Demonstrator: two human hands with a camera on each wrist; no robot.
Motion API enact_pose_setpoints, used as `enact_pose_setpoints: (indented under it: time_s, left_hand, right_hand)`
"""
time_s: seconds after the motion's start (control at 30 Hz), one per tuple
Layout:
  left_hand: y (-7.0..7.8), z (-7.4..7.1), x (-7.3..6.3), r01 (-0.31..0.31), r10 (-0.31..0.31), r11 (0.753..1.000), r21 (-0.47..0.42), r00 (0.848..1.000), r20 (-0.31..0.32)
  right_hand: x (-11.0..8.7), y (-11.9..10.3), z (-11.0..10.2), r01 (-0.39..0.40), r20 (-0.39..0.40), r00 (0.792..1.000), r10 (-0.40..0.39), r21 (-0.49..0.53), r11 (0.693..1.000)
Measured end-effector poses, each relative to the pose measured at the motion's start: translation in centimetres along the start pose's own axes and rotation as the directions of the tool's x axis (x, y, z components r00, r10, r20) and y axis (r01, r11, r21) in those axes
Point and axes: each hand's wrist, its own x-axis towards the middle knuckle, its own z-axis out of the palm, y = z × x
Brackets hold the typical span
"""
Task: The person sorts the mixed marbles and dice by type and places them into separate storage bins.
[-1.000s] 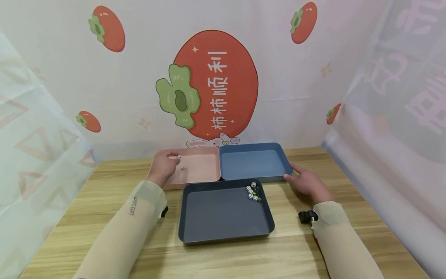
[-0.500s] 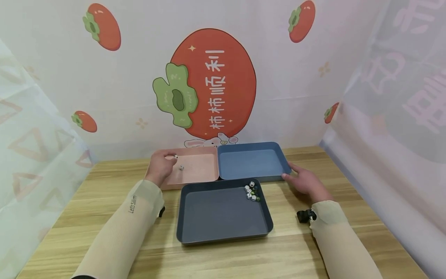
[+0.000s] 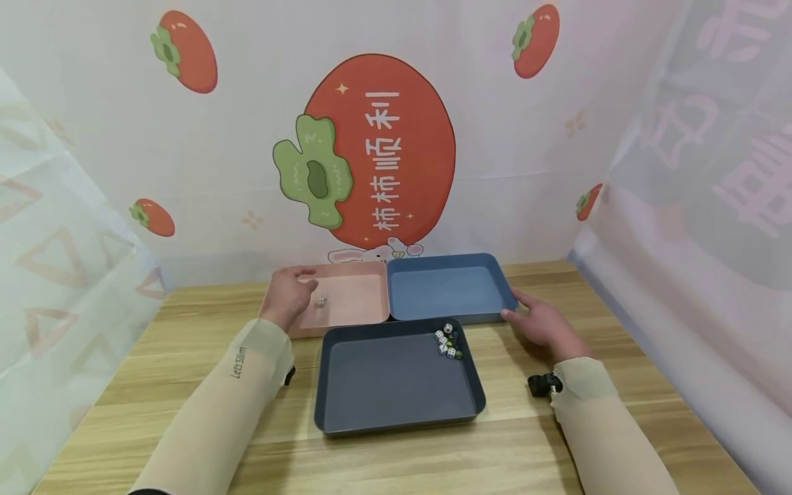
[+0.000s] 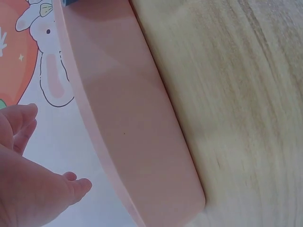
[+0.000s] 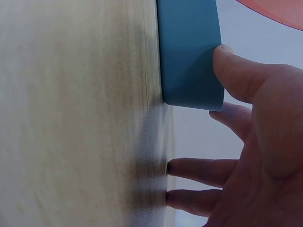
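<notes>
My left hand (image 3: pixel 289 295) hovers over the left side of the pink tray (image 3: pixel 361 292). Its thumb and fingers stand apart, and no die shows between them in the head view or the left wrist view. Just right of the thumb, a white die (image 3: pixel 321 300), slightly blurred, is seen in the pink tray. At the front right corner of the blue tray (image 3: pixel 445 285), my right hand (image 3: pixel 544 323) rests its thumb on the rim, with the index finger against the side. Its other fingers extend toward the table in the right wrist view (image 5: pixel 203 171).
A dark grey tray (image 3: pixel 396 385) stands in front of the other two. Several white and green dice (image 3: pixel 448 342) cluster in its far right corner. Wooden tabletop (image 3: pixel 396 464) surrounds the trays, and a printed cloth (image 3: pixel 495 206) hangs behind them.
The white die formerly at my left fingertips is gone from there, and the thumb and fingers have parted. My right hand keeps its place on the blue tray.
</notes>
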Motion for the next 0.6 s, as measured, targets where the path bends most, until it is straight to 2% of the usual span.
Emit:
enact_pose_setpoints:
  time_s: [0.43, 0.57, 0.6]
  left_hand:
    - [0.5, 0.0, -0.4, 0.034, -0.033, 0.998, -0.048, 0.999, 0.021]
    - [1.3, 0.0, -1.0, 0.035, -0.034, 0.999, -0.019, 0.999, 0.025]
    - [1.7, 0.1, -1.2, 0.036, -0.035, 0.999, -0.034, 0.999, 0.039]
  right_hand:
    - [-0.1, 0.3, -0.1, 0.004, 0.01, 1.0, -0.004, 0.004, 1.0]
    - [-0.2, 0.2, -0.1, 0.004, 0.009, 1.0, -0.004, -0.003, 1.0]
    - [-0.2, 0.2, -0.1, 0.004, 0.009, 1.0, -0.004, -0.004, 1.0]
